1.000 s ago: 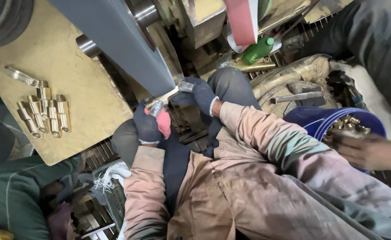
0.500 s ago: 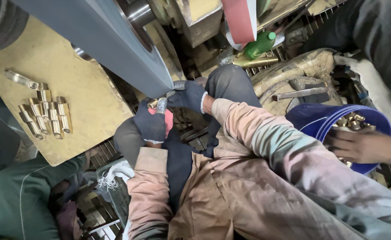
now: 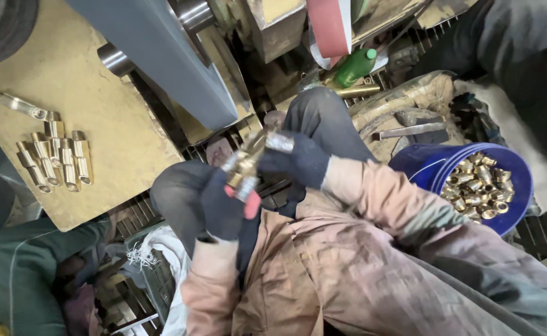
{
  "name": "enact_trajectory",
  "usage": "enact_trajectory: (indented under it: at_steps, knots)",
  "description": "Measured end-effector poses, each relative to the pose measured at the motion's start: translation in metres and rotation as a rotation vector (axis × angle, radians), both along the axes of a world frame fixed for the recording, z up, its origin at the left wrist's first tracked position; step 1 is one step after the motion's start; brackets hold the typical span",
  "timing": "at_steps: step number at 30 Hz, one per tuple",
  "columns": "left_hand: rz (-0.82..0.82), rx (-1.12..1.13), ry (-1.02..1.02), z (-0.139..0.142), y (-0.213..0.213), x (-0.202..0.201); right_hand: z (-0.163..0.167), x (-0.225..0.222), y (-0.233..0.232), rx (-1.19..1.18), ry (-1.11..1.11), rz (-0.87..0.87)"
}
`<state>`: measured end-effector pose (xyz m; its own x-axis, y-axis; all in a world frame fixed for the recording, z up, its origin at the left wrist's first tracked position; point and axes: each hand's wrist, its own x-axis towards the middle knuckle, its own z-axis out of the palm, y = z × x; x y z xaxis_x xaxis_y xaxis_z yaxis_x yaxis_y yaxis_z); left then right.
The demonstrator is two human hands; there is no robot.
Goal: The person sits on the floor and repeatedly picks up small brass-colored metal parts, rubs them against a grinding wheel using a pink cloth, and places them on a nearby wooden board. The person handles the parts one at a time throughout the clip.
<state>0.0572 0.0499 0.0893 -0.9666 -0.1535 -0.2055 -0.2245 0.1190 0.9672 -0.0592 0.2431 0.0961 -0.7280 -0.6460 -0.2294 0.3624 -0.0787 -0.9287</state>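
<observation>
Head view. Left hand (image 3: 223, 208): dark glove with red patches, fingers closed round the lower end of a brass part (image 3: 246, 163). Right hand (image 3: 298, 160): dark glove, fingers closed on the upper end of the same part. Part: tilted, held between both hands over the person's lap, just below the grey belt (image 3: 161, 56).

Surface (image 3: 99, 143): tan board, upper left, carrying a row of brass pieces (image 3: 55, 158) lying side by side, with one longer piece (image 3: 21, 106) apart above them.

Blue bucket (image 3: 429, 168): at right, beside the right arm, filled with brass fittings (image 3: 482, 186).

Red belt (image 3: 330, 25): top centre. Green bottle (image 3: 355, 65): lying just beside it.

Another person's green sleeve (image 3: 18, 274): lower left.
</observation>
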Motion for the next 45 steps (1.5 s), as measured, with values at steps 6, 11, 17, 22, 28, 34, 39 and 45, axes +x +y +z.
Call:
enact_trajectory:
  at_steps: [6, 11, 17, 22, 28, 34, 39, 45]
  knots:
    - [-0.128, 0.372, 0.064, 0.021, 0.019, 0.018, -0.024, 0.026, 0.019, -0.323, -0.717, -0.125]
    - [0.007, 0.598, -0.038, 0.021, -0.002, 0.015, -0.055, 0.027, 0.035, -0.014, -0.449, 0.109]
    - [-0.085, 0.609, -0.231, 0.003, -0.009, 0.026, -0.011, 0.014, 0.049, -0.121, -0.403, 0.502]
    - [0.17, 0.657, -0.073, -0.009, -0.018, 0.025, 0.037, -0.014, 0.05, -0.047, 0.048, 0.455]
    - [0.124, 0.361, -0.018, 0.001, -0.022, 0.002, 0.033, -0.03, 0.04, 0.105, 0.221, 0.329]
    - [0.15, 0.537, -0.03, -0.026, -0.041, -0.038, -0.011, -0.071, 0.013, 0.002, -0.068, 0.255]
    - [0.224, 0.647, -0.022, -0.104, -0.062, -0.071, -0.037, -0.093, -0.007, 0.175, -0.169, 0.17]
    - [0.236, 0.761, 0.026, -0.17, -0.082, -0.082, -0.055, -0.094, -0.02, 0.076, -0.179, 0.102]
